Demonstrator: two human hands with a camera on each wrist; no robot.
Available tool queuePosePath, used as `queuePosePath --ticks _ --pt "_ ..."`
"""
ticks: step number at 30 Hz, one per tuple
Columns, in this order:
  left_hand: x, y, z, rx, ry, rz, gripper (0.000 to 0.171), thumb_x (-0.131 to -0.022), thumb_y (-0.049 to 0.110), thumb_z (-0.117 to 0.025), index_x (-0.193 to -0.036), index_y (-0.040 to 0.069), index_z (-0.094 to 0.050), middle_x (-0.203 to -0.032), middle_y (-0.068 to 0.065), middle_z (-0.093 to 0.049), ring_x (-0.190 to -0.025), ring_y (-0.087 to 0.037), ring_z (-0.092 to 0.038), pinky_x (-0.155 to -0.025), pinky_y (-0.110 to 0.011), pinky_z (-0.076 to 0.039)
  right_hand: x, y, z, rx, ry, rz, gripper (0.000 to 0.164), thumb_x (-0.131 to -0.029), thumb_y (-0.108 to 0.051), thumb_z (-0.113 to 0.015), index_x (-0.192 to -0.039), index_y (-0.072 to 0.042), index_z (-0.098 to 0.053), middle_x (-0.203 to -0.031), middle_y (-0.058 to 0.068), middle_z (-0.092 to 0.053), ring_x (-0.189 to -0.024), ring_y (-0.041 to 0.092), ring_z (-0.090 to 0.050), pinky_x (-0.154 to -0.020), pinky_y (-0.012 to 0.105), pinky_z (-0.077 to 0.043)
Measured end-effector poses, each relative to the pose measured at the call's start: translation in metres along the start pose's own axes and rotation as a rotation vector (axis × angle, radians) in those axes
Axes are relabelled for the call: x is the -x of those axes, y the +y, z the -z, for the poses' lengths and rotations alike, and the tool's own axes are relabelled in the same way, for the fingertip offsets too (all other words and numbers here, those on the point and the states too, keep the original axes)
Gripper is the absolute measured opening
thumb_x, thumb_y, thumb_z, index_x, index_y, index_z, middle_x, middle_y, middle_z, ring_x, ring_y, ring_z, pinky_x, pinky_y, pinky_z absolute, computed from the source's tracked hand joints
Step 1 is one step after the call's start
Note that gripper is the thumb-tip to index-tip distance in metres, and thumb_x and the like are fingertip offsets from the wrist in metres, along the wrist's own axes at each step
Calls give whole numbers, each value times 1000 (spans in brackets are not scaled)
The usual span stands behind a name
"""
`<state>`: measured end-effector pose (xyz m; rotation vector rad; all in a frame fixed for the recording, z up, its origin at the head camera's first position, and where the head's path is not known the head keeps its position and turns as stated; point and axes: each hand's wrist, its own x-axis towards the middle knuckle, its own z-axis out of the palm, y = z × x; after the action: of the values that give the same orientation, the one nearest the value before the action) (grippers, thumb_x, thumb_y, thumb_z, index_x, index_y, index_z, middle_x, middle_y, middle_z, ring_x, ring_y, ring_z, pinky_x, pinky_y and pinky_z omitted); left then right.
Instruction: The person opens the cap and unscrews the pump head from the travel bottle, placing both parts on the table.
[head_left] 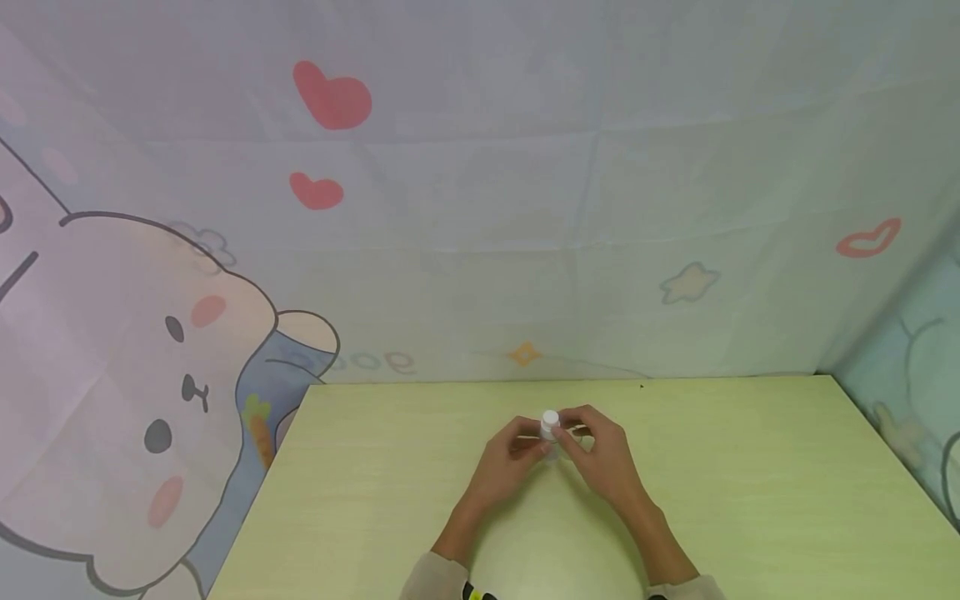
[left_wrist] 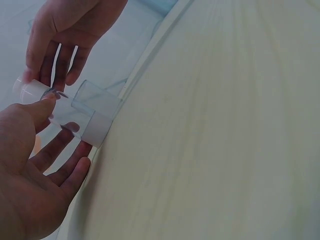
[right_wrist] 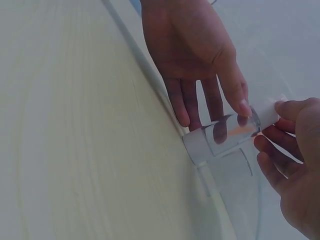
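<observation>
A small clear bottle [left_wrist: 82, 116] with a white cap [head_left: 551, 417] and a white base [left_wrist: 97, 131] stands upright on the table between my hands. From its side sticks out a clear, handle-like loop [left_wrist: 102, 97]. My left hand [head_left: 501, 468] grips the clear body, thumb on one side and fingers on the other. My right hand [head_left: 603, 458] pinches the white cap between thumb and fingers, as the right wrist view shows. In the head view the fingers hide most of the bottle's body.
The pale yellow-green table [head_left: 360, 500] reaches back to a cloth backdrop [head_left: 480, 208] printed with hearts. A large cartoon animal [head_left: 97, 400] is printed on the cloth at the left.
</observation>
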<state>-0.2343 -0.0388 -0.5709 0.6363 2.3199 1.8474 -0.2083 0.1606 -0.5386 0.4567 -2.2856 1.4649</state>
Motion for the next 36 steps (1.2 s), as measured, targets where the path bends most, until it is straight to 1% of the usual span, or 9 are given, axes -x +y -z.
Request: queuePosePath --ticks 9,20,25,28,36 --pt "0 0 0 -9 11 -6 25 -105 28 -71 -129 23 -66 -134 3 -67 -124 -23 -67 -105 -33 -55 0 1 -1 14 0 27 17 -99 -10 -76 -116 -10 -74 -111 -3 -74 -102 17 -71 -87 38 -63" --pt "0 1 0 -14 13 -14 27 -105 27 -70 -131 20 -66 -136 0 -67 -125 -26 -67 -106 -36 -55 0 0 0 24 -18 30 18 -100 -8 -75 -118 -8 -74 -113 -1 -74 -103 19 -71 -87 38 -63" --pt "1 0 -1 -15 12 -1 27 -105 28 -70 -131 22 -66 -136 1 -67 -125 -25 -67 -106 -36 -55 0 0 -1 34 -10 41 17 -100 -7 -75 -117 -7 -74 -113 0 -75 -101 20 -72 -85 38 -63" --pt "1 -1 -1 -17 13 9 27 -105 29 -70 -130 22 -66 -136 1 -67 -125 -24 -66 -106 -36 -55 1 2 -2 40 -4 50 18 -99 -6 -75 -117 -7 -74 -112 1 -75 -100 22 -72 -84 40 -63" --pt "1 -1 0 -2 10 17 25 -105 31 -70 -129 26 -66 -135 5 -66 -126 -21 -66 -106 -34 -54 0 2 -2 38 -19 44 20 -100 -7 -75 -120 -6 -73 -114 2 -75 -103 21 -71 -85 42 -63"
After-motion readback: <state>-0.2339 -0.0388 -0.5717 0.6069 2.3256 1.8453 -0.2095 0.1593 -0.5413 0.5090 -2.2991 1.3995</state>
